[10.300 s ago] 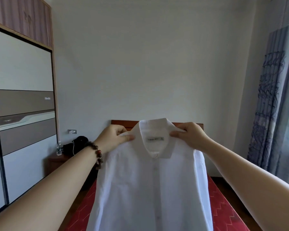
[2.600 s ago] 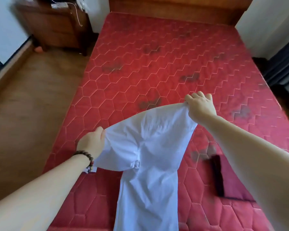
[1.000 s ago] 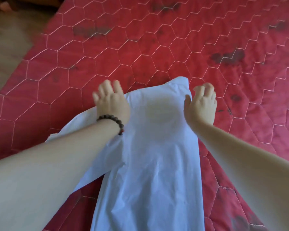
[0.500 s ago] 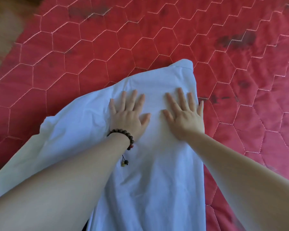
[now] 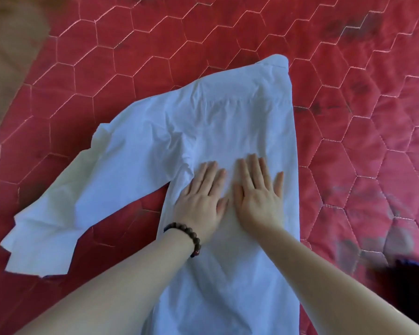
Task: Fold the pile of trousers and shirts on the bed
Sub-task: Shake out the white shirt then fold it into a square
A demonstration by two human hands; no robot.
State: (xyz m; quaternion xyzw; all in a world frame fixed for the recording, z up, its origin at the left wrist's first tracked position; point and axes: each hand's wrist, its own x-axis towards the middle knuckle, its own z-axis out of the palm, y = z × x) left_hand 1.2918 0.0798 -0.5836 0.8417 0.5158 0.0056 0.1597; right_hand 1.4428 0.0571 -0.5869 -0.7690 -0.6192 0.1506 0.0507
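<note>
A white shirt (image 5: 230,126) lies on the red quilted bed (image 5: 155,56), folded lengthwise, with a sleeve (image 5: 65,213) spread out to the left. My left hand (image 5: 201,199), with a bead bracelet at the wrist, presses flat on the shirt's middle. Right beside it, my right hand (image 5: 259,192) lies flat on the cloth with straight fingers. Both palms face down and hold nothing.
A dark garment (image 5: 406,288) lies at the lower right edge of the bed. Wooden floor (image 5: 7,44) shows past the bed's left edge at the upper left. Bare red quilt stretches beyond the shirt's top and to its right.
Both flat hands have slid down the shirt toward me, smoothing it. The left sleeve now shows fully spread out to the left.
</note>
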